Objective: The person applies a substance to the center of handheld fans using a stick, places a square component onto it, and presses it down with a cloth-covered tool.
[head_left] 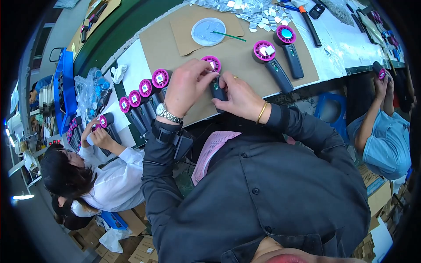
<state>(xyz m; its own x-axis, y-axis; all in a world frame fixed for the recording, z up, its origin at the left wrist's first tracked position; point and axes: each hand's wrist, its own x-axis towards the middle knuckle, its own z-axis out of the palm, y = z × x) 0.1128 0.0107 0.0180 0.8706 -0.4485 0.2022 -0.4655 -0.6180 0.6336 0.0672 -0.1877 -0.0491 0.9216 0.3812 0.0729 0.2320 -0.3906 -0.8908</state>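
Observation:
A handheld fan with a pink round head (211, 60) and dark grey handle lies in front of me on the brown cardboard sheet. My right hand (242, 97) is closed around its handle, thumb on the near end. Thumb and fingers of my left hand (187, 85) are pinched together at the near rim of the pink head; whatever is between them is too small to tell. To the right lie two more fans: one pink head (263, 51) with whitish square pieces on it, the other with a teal disc (286, 33) in its middle.
A white dish (209, 32) of greyish paste with a green stick stands on cardboard (177, 37). Beyond are many small clear squares (263, 19) and orange-handled pliers (302, 9). Several fans (145, 87) line up at left. Co-workers sit on both sides, a white sleeve (131, 158) close by.

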